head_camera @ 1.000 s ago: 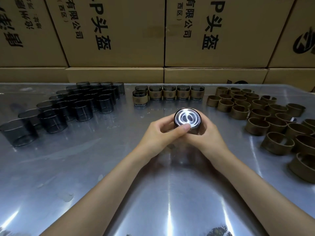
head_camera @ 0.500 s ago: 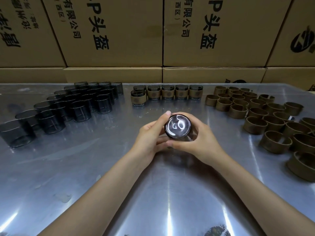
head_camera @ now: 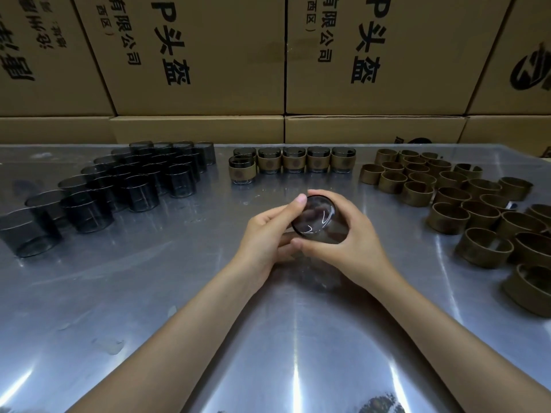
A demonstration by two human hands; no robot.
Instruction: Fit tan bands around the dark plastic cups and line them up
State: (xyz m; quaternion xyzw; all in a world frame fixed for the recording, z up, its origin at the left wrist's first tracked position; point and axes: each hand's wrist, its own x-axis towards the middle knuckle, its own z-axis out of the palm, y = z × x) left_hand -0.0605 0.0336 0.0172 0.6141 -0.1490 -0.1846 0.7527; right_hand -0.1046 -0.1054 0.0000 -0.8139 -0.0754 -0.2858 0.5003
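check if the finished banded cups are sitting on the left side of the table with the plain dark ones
No, the banded cups stand in a row at the back centre, apart from the plain dark cups on the left.

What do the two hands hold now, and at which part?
One dark plastic cup, base toward the camera. The right hand wraps its side wall; the left hand pinches the base rim with its fingers.
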